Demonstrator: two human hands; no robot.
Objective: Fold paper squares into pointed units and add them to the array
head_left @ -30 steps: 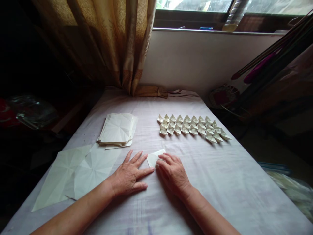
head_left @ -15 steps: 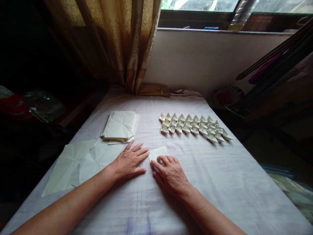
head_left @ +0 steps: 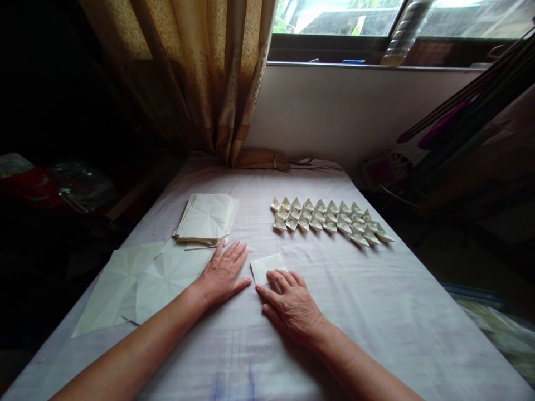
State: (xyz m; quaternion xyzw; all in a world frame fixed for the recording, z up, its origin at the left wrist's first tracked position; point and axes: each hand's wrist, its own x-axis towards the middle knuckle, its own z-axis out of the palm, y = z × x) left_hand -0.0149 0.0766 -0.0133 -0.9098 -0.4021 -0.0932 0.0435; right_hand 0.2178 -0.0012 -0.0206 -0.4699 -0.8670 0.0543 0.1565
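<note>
A small folded square of white paper (head_left: 267,263) lies flat near the middle of the cloth-covered table. My right hand (head_left: 290,303) is on its near side, fingers bent over the paper and thumb at the near left corner, partly hiding that edge. Just left of the square, my left hand (head_left: 225,273) rests palm down with fingers stretched out, a small gap from the paper. Creased, unfolded paper sheets (head_left: 167,278) lie by my left wrist, partly under the forearm. Beyond that hand stands a stack of creased paper sheets (head_left: 204,217).
Several folded paper boats (head_left: 317,217) stand in close rows at the far right of the table (head_left: 376,312). A gold curtain (head_left: 200,83) hangs at the back left, reaching the table's far edge. A clear bottle (head_left: 405,36) stands on the windowsill.
The view has tilted up slightly. My left fingers have drawn closer together and back from the folded paper. My right hand stays at its near edge, with the fingers slightly shifted.
</note>
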